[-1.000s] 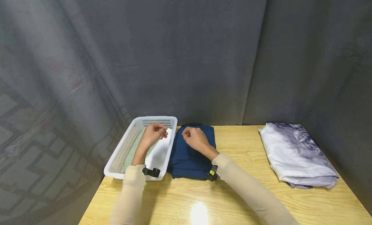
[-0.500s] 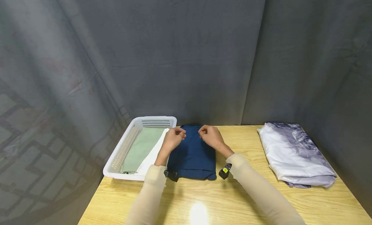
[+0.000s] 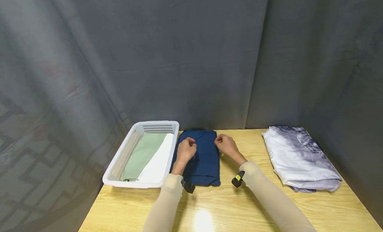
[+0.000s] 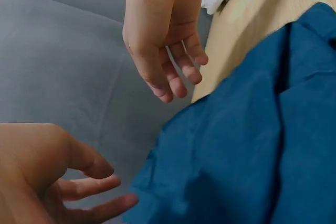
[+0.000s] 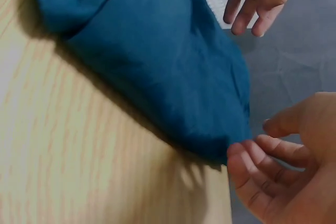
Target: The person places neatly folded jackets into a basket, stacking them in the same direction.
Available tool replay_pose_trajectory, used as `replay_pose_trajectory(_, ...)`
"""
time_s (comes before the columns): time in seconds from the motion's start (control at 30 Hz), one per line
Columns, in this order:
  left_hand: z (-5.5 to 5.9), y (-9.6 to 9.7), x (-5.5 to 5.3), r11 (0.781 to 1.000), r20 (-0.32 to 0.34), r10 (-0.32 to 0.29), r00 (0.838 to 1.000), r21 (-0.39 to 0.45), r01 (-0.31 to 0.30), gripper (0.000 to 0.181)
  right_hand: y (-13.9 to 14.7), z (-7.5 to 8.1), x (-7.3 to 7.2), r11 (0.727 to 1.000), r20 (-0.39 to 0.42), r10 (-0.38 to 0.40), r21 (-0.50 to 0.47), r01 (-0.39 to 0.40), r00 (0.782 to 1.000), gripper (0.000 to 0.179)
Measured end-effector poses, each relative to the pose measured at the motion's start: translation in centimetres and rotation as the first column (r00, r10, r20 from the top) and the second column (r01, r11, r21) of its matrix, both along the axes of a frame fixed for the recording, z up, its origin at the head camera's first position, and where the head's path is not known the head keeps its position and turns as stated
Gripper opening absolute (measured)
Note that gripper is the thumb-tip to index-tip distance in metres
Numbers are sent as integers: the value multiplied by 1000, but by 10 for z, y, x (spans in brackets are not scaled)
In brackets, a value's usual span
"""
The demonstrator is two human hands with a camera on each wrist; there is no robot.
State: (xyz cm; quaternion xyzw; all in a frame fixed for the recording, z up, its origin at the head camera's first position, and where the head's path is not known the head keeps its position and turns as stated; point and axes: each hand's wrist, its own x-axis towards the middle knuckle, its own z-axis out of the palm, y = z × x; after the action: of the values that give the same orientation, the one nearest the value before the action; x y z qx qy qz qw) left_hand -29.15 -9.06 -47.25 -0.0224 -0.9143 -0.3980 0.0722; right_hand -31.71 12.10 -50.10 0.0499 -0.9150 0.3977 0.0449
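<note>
Behind the white basket (image 3: 134,184), a dark grey curtain (image 3: 191,59) fills the whole back of the spot, and the pale wood surface (image 3: 329,212) stretches out under the basket and well off to its right. Far along to the basket's right, near the surface's edge, I see a folded white cloth with smoky purple patches (image 3: 299,158). Just beside the basket, on its right, lies the navy cloth (image 3: 206,162), folded into a rough rectangle. Inside the basket a flat green piece (image 3: 145,155) sits with a white one (image 3: 157,162) on its right-hand side. Both hands are apart from one another, fingers loosely bent and gripping nothing: the left hand (image 3: 186,150), nearer the basket, is over the navy cloth, while the right hand (image 3: 227,145), farther from the basket, is at that cloth's far side edge. Whether any fingertip touches the fabric, I can't tell. Smallest of all, a black device (image 3: 188,187) is strapped at the wrist nearer the basket, another at the wrist farther from it.
</note>
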Motion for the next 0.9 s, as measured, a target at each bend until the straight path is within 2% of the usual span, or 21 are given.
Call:
replay_pose_trajectory(0.1, -9, 1, -2, 999, 3, 47, 999, -26, -47, 30, 2, -9, 0, 1000, 55, 4, 11, -4, 998, 24)
replay_pose_trajectory(0.17, -16, 1, -5, 996, 27, 82, 996, -29, -82, 36, 3, -13, 0, 1000, 96, 10, 19, -12, 995, 29)
replay_pose_trajectory(0.3, -26, -2, -9, 987, 93, 156, 983, 6, -158, 60, 1, -21, 0, 1000, 154, 14, 15, -16, 988, 38)
replay_pose_trajectory(0.4, -33, -6, -11, 981, 137, 191, 972, 1, -193, 76, -1, -26, -1, 1000, 155, 10, 25, -14, 988, 43)
replay_pose_trajectory(0.53, -41, -9, -12, 982, 161, 186, 969, -41, -182, 77, -2, -30, 1, 999, 143, 14, 42, -20, 990, 49)
replay_pose_trajectory(0.7, -46, -10, -11, 987, 124, 160, 979, -43, -156, 66, 0, -31, 6, 1000, 150, -1, 29, -3, 989, 49)
replay_pose_trajectory(0.9, -46, -10, -11, 989, 85, 144, 986, -57, -140, 63, 8, -30, 8, 1000, 165, -11, -6, 13, 986, 48)
